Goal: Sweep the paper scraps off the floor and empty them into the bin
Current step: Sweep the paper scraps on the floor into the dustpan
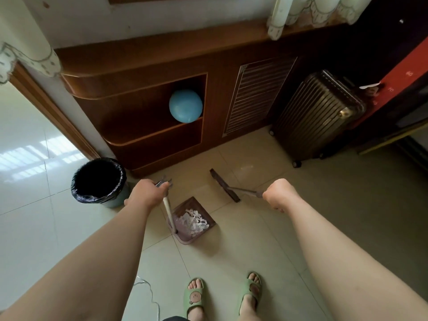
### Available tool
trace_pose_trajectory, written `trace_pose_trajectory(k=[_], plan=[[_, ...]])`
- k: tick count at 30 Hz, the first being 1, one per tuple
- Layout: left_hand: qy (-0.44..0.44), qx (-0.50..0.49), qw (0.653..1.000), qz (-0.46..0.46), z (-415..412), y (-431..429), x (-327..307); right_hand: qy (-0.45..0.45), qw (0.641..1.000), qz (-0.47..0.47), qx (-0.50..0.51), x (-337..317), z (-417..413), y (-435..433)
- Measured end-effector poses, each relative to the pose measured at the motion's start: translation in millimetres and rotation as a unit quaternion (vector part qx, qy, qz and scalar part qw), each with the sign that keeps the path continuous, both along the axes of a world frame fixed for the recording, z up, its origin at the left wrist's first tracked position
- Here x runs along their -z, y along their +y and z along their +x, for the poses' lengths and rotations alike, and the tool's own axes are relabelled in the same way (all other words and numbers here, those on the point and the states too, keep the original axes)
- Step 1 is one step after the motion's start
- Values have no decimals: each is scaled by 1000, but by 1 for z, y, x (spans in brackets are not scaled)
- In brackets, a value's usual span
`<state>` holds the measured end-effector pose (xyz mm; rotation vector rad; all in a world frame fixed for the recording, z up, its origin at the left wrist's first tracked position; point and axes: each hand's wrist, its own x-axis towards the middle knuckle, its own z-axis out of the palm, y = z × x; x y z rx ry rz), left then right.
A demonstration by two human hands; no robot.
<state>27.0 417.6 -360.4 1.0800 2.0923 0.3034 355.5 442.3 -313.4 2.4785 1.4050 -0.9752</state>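
A purple dustpan (185,237) stands on the tiled floor just ahead of my feet, with a heap of white paper scraps (193,221) inside it. My left hand (148,193) grips the top of its long white handle (168,210). My right hand (279,193) grips the thin handle of a broom (225,186), whose dark head rests on the floor to the right of the dustpan. The bin (99,181), lined with a black bag and open at the top, stands to the left of the dustpan near the cabinet corner.
A wooden cabinet (143,107) runs along the wall ahead, with a blue ball (185,106) on its shelf. A ribbed suitcase (317,114) stands at the right. A white cord (148,295) lies on the floor by my green slippers (194,297). A doorway opens at the left.
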Motion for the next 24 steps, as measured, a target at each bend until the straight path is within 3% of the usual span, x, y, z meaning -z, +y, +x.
trace_pose_trajectory(k=[6,13,24], plan=[[-6,-9,1000,6,-5,-3,8,17,999,-35,-23,42,-23,-23],[-16,2,1000,1,7,0,5,78,991,-98,-52,32,-39,-43],[-24,-6,999,30,36,2,-5,68,997,-25,-7,-27,-27,-30]])
